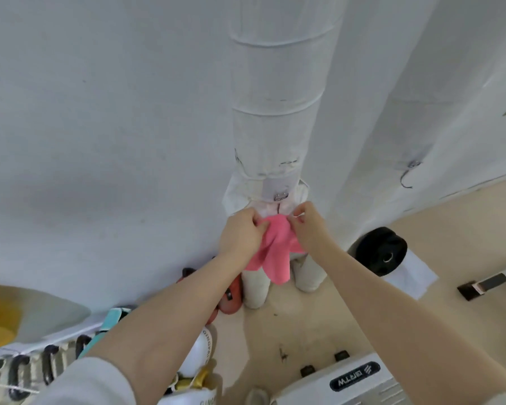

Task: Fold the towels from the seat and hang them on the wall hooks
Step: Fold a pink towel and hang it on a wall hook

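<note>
1. Wall (100, 112), pale and bare, filled most of the view; a wrapped white column (278, 112) ran down its middle and carried the mounting plate for a hook.
2. Floor (304, 323) below held clutter that played no part: a black weight plate (381, 249) by the corner and a white appliance (348, 381) near the bottom edge.
3. Pink towel (272, 249) hung bunched against the column just below the hook, its loose corners trailing down, presumably raised there so its top edge could be caught.
4. Left hand (240, 235) gripped the towel's upper left, fingers curled into the cloth.
5. Right hand (307, 226) pinched the upper right edge, likely steadying the fabric near the hook.
6. Metal hook (281, 197) sat just above both hands; a second hook (408, 175) on the right wall hung bare.
</note>
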The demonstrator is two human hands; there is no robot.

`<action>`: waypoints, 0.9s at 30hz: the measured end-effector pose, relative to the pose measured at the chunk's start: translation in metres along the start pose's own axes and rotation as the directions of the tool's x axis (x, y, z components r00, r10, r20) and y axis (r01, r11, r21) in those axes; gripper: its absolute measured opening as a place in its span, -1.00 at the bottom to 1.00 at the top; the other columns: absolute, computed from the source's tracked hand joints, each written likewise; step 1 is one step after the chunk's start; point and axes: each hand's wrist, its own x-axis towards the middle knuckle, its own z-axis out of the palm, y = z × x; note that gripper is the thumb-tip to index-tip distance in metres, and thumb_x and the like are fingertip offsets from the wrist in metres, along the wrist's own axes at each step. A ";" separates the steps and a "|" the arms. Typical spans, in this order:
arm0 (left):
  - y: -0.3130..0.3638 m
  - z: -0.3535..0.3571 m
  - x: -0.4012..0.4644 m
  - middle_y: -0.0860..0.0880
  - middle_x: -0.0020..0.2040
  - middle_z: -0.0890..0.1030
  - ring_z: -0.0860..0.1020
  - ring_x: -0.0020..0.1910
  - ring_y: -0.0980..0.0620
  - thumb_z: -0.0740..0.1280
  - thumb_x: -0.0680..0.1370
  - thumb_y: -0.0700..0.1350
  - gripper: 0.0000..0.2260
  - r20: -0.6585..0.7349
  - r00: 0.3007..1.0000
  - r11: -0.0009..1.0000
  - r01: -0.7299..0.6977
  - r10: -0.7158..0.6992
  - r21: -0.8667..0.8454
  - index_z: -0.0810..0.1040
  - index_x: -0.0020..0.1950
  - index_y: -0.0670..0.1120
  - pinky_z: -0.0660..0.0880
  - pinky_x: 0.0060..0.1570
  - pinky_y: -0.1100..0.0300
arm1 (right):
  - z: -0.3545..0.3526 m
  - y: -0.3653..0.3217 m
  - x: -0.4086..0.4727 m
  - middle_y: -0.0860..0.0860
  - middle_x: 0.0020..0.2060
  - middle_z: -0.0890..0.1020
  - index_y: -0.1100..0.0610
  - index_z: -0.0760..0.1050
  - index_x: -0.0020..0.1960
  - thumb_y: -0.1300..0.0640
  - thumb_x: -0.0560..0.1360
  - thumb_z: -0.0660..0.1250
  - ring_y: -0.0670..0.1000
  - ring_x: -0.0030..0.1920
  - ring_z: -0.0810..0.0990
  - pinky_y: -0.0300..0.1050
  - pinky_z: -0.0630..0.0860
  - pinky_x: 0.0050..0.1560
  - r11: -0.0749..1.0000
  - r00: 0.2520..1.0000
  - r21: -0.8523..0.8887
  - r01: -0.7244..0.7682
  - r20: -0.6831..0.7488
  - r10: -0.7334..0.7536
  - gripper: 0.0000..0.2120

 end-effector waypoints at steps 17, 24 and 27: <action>-0.021 -0.017 -0.121 -0.08 -0.04 0.63 0.55 -0.07 -0.09 0.18 0.56 -0.13 -0.80 0.350 0.835 0.864 -0.489 0.424 0.121 0.47 0.16 -0.08 0.49 -0.04 0.04 | -0.011 0.029 -0.156 0.03 -0.14 0.53 0.14 0.50 -0.03 0.19 0.53 0.21 -0.01 -0.15 0.45 -0.19 0.35 -0.33 0.999 0.992 0.022 -0.038 -0.119 0.041 -0.89; -0.058 0.019 -0.226 -0.06 -0.14 0.63 0.58 -0.13 -0.06 0.18 0.55 -0.15 -0.78 0.603 0.689 0.850 -0.526 0.402 0.034 0.46 0.18 -0.04 0.51 -0.01 0.02 | -0.010 0.096 -0.312 -0.10 -0.29 0.46 0.13 0.47 -0.04 0.17 0.54 0.22 -0.03 -0.18 0.44 -0.17 0.38 -0.13 0.987 0.980 0.005 -0.162 -0.118 0.162 -0.92; -0.062 0.045 -0.280 -0.07 -0.12 0.62 0.57 -0.17 -0.01 0.16 0.56 -0.16 -0.79 0.703 0.610 0.850 -0.526 0.366 0.014 0.47 0.17 -0.06 0.46 -0.21 0.19 | -0.028 0.146 -0.380 -0.12 -0.28 0.46 0.14 0.49 -0.06 0.23 0.54 0.21 -0.04 -0.18 0.45 -0.16 0.38 -0.05 0.964 0.950 0.033 -0.265 -0.162 0.267 -0.91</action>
